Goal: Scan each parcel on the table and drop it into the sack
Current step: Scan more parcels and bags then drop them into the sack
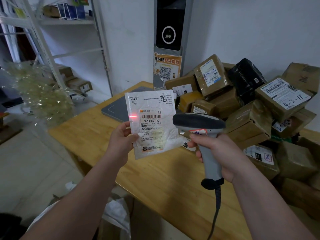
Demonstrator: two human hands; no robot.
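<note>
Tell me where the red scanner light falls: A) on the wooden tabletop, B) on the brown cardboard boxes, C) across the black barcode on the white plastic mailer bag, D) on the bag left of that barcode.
D: the red light line from the grey handheld scanner lies on the white plastic mailer bag, just left of its black barcode, not across it.

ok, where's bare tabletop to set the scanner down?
The table is bare wood across its near-left half, from the grey pad down to the scanner cable. Right side and back are crowded with heaped boxes.
</note>
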